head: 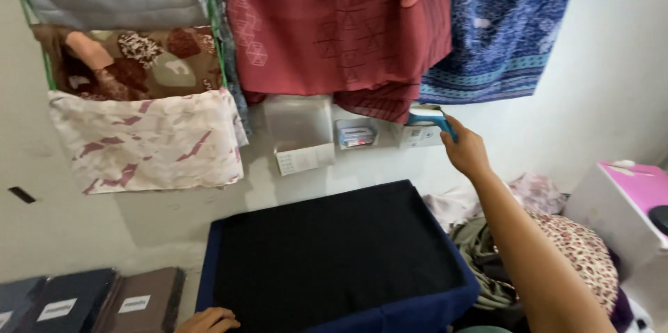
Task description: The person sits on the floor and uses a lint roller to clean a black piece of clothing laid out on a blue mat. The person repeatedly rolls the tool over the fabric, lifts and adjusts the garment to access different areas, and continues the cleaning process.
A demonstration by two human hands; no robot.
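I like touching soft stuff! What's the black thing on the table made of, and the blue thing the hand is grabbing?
The black cloth looks like matte woven fabric: flat, dull, no shine, laid over a dark blue cover. The blue handle in the right hand looks like hard smooth plastic with a slight gloss, though it is too small to be sure.

Soft, even daylight, slight overall blur, faint shadows under the hanging cloths [334,27].

A small blue iron [430,120] is held up high at the far wall. A flat black cloth [334,253] lies near, on a blue pad.
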